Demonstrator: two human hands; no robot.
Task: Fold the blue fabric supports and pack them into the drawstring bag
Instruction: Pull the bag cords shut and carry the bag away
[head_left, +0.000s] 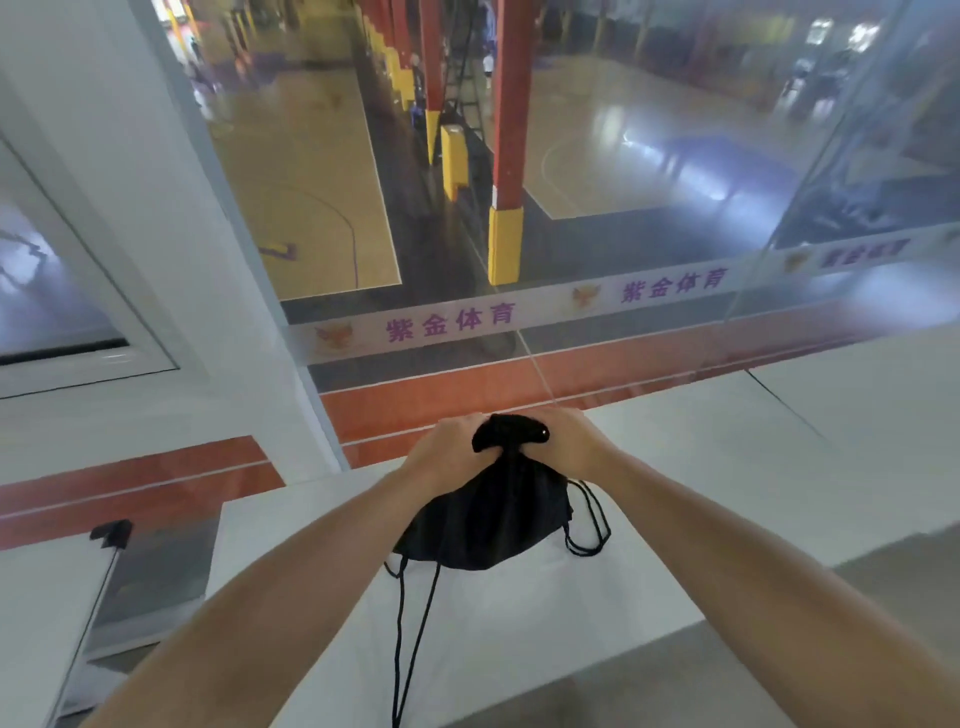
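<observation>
A black drawstring bag (485, 525) lies on the white table (675, 519), bulging, with its mouth gathered tight at the far end. My left hand (449, 449) and my right hand (569, 439) both grip the bunched neck of the bag, one on each side. Black cords (587, 525) loop out at the bag's right, and others trail off its near left corner toward the table's front edge. No blue fabric supports show; what is inside the bag is hidden.
A glass wall (467, 322) with a printed band stands just past the table's far edge, over a sports court. A white surface (41, 613) with a black clip (111, 532) sits at left, across a gap.
</observation>
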